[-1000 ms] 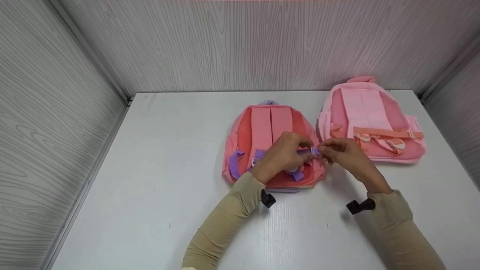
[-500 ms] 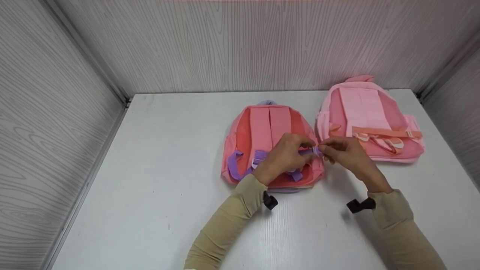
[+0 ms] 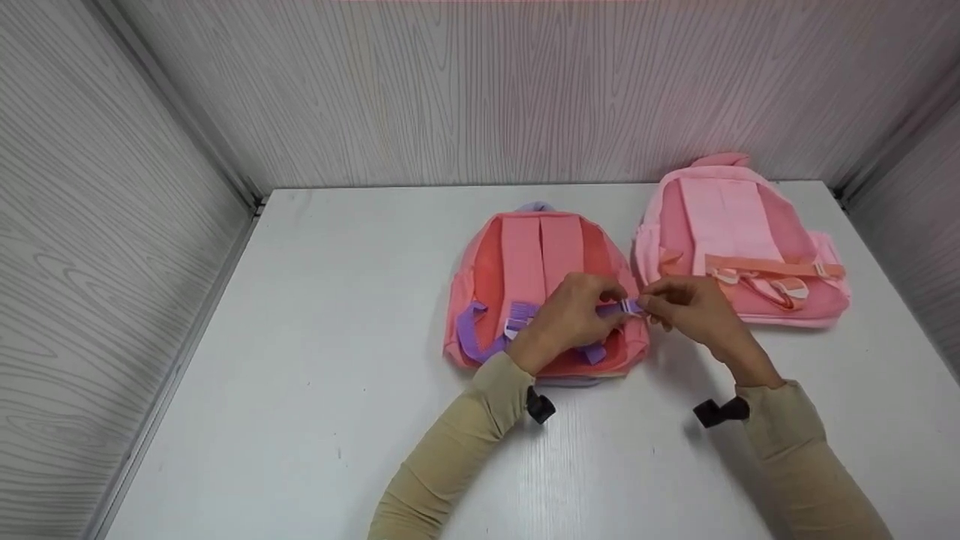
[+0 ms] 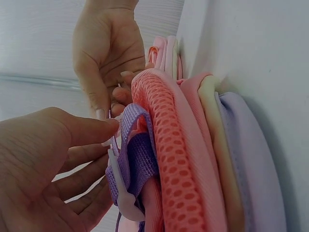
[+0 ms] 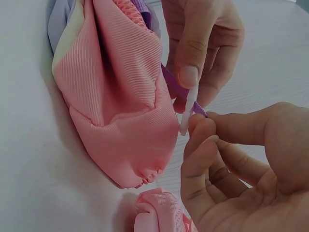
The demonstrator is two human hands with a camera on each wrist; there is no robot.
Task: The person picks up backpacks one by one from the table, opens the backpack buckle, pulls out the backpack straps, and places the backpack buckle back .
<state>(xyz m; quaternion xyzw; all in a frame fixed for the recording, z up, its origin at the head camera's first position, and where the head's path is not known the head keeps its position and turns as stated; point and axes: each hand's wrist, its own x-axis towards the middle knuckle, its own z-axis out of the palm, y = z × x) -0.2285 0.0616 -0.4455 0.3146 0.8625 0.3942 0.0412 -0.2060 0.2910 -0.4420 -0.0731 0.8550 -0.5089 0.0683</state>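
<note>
A small coral-pink backpack [image 3: 523,251] lies on the white table, its back panel and shoulder straps facing up. My left hand [image 3: 574,315] is over its lower right part, thumb and fingers pinching a white plastic slider buckle [image 5: 191,99] on a purple strap [image 5: 175,83]. On the other side of the buckle, my right hand [image 3: 694,311] pinches the strap's short end between thumb and forefinger. Another purple strap loop [image 3: 469,330] sticks out at the bag's lower left. A white clip [image 4: 123,193] hangs below my left fingers in the left wrist view.
A lighter pink backpack [image 3: 731,217] with an orange strap [image 3: 772,265] and white buckles lies close by at the back right. Grey wood-grain panels [image 3: 480,97] wall the white table [image 3: 315,315] at the back and both sides.
Both hands stay at the buckle with only slight shifts. The buckle moved nearer my right fingers half a second ago; now a little more purple strap shows between them again.
</note>
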